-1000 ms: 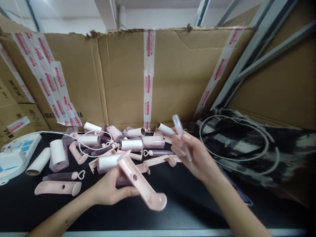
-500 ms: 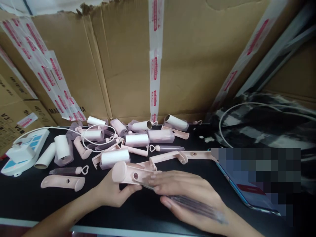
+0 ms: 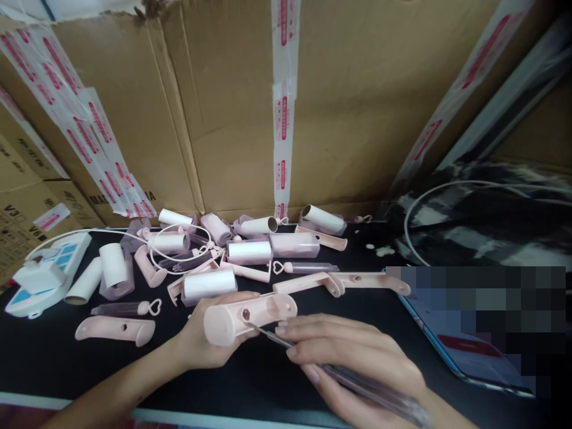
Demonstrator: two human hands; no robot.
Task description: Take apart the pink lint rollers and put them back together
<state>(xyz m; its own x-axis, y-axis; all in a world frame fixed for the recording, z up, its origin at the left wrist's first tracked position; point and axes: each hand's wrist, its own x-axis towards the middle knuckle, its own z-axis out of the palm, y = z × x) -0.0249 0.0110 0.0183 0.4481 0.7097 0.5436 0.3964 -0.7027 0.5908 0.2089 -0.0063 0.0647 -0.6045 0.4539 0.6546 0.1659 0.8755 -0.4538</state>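
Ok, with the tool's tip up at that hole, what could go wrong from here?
The tool has its thin metal tip at the hole in the pink part, so it might slip and scratch the surface. The left hand grips that part close to the tip, so a slip could also jab it. The phone lies beyond the right hand and might get bumped.

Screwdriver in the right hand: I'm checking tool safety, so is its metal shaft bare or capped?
Bare: on the screwdriver, a thin metal shaft shows uncovered between the right hand and the pink part.
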